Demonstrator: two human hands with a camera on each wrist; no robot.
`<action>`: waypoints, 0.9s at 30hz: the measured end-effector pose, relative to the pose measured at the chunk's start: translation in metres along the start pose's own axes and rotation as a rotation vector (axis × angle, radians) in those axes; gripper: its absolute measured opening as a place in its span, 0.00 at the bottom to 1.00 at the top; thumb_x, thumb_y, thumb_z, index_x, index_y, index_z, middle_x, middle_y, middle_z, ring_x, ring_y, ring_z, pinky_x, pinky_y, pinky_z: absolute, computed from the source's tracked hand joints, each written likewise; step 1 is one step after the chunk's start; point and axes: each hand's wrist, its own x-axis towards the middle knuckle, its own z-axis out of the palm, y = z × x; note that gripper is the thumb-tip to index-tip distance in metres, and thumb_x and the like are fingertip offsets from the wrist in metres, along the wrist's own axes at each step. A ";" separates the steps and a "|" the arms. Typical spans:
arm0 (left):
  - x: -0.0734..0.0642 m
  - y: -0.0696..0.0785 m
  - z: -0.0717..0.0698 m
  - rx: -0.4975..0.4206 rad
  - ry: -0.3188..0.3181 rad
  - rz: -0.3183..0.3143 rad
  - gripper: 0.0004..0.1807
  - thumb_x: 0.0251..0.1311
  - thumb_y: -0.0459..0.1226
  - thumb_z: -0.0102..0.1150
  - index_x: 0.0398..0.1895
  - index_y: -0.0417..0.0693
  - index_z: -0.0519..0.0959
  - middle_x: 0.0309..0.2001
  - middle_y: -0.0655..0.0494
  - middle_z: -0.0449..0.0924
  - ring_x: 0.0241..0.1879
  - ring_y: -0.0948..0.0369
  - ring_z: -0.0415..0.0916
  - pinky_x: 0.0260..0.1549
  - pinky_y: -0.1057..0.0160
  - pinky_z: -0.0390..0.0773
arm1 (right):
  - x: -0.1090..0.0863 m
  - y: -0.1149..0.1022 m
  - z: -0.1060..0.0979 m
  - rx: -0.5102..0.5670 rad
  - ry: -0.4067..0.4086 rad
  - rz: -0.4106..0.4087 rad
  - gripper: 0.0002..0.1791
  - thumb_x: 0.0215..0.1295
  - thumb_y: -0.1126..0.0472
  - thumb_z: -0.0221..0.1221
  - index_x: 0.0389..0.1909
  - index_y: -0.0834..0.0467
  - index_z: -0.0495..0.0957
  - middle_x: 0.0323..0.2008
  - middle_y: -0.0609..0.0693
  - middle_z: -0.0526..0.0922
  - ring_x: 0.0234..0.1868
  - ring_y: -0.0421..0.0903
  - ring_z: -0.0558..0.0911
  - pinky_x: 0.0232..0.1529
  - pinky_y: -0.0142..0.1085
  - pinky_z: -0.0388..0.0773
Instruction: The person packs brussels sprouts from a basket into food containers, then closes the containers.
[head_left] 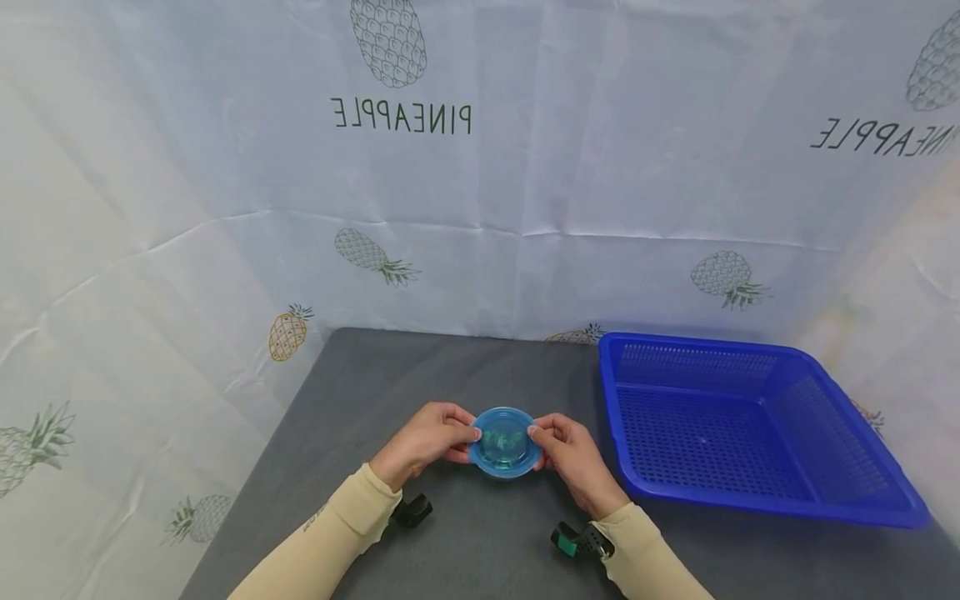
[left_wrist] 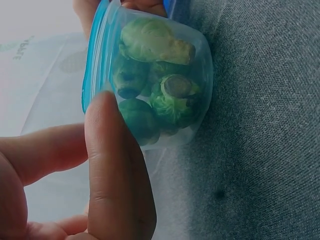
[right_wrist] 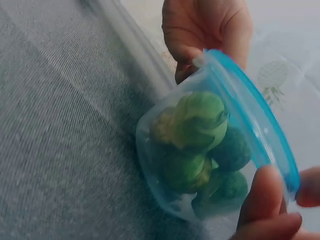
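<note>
A small clear round container (left_wrist: 202, 55) with a blue lid (head_left: 506, 418) on its rim stands on the grey table, between the two hands. Several Brussels sprouts (right_wrist: 200, 120) show through its wall. On the left side, my left hand (head_left: 431, 435) pinches the lid's edge, thumb on top and fingers below. My right hand (head_left: 576, 460) grips the opposite edge in the same manner. In the right wrist view the lid (right_wrist: 257, 110) spans the whole rim; whether it is fully pressed down I cannot tell.
A large blue plastic basket (head_left: 772, 505) with perforated walls stands to the right on the grey table (head_left: 360, 375). Behind and at both sides hangs a white cloth (head_left: 525, 167) printed with pineapples. Black straps (head_left: 412, 510) are at both wrists.
</note>
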 end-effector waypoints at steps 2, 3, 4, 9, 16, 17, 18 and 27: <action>-0.001 -0.001 -0.001 0.000 -0.005 0.005 0.15 0.70 0.37 0.71 0.52 0.36 0.84 0.33 0.50 0.85 0.31 0.61 0.83 0.41 0.55 0.94 | 0.000 0.002 -0.001 0.011 -0.031 0.009 0.20 0.81 0.60 0.61 0.64 0.69 0.78 0.33 0.48 0.83 0.28 0.42 0.81 0.34 0.32 0.84; -0.001 -0.001 -0.001 -0.001 -0.008 0.009 0.15 0.71 0.37 0.71 0.52 0.37 0.84 0.33 0.51 0.85 0.31 0.61 0.83 0.41 0.55 0.94 | -0.001 0.002 -0.001 0.011 -0.050 0.007 0.22 0.81 0.59 0.60 0.66 0.69 0.77 0.33 0.48 0.83 0.28 0.41 0.81 0.34 0.31 0.84; -0.001 -0.002 -0.001 -0.002 -0.012 0.014 0.15 0.71 0.37 0.71 0.53 0.36 0.84 0.33 0.51 0.85 0.31 0.61 0.83 0.41 0.55 0.94 | -0.001 0.003 -0.002 0.014 -0.067 0.007 0.23 0.82 0.59 0.60 0.68 0.70 0.77 0.34 0.48 0.83 0.29 0.41 0.81 0.35 0.31 0.84; -0.003 -0.001 -0.002 0.002 -0.024 0.039 0.15 0.71 0.37 0.69 0.54 0.36 0.83 0.33 0.51 0.85 0.32 0.60 0.83 0.40 0.55 0.93 | -0.003 0.003 -0.004 0.017 -0.098 -0.022 0.24 0.82 0.60 0.59 0.69 0.70 0.77 0.34 0.48 0.84 0.28 0.40 0.81 0.34 0.30 0.84; -0.003 -0.001 0.002 0.014 -0.012 0.065 0.14 0.72 0.36 0.69 0.53 0.34 0.83 0.34 0.50 0.86 0.31 0.60 0.82 0.40 0.54 0.93 | -0.004 0.006 0.000 0.012 0.000 -0.037 0.19 0.80 0.62 0.62 0.65 0.66 0.83 0.40 0.55 0.87 0.28 0.41 0.80 0.33 0.30 0.85; -0.002 -0.002 0.002 0.014 -0.012 0.067 0.14 0.72 0.36 0.69 0.53 0.34 0.83 0.35 0.49 0.86 0.31 0.60 0.82 0.40 0.54 0.93 | -0.004 0.006 0.001 0.005 0.017 -0.035 0.19 0.80 0.61 0.62 0.65 0.65 0.83 0.41 0.55 0.87 0.28 0.42 0.80 0.33 0.30 0.85; -0.001 -0.002 0.003 0.014 -0.012 0.066 0.14 0.72 0.36 0.69 0.53 0.35 0.83 0.35 0.49 0.86 0.31 0.60 0.83 0.40 0.54 0.93 | -0.005 0.006 0.001 0.002 0.029 -0.033 0.18 0.80 0.61 0.62 0.64 0.64 0.84 0.41 0.56 0.87 0.28 0.42 0.79 0.33 0.31 0.85; 0.003 -0.006 0.002 0.006 -0.016 0.043 0.13 0.71 0.36 0.70 0.52 0.36 0.84 0.33 0.51 0.85 0.31 0.61 0.82 0.40 0.55 0.93 | -0.007 0.005 0.002 -0.040 0.035 -0.038 0.19 0.81 0.60 0.62 0.66 0.63 0.84 0.42 0.56 0.87 0.29 0.43 0.79 0.34 0.33 0.86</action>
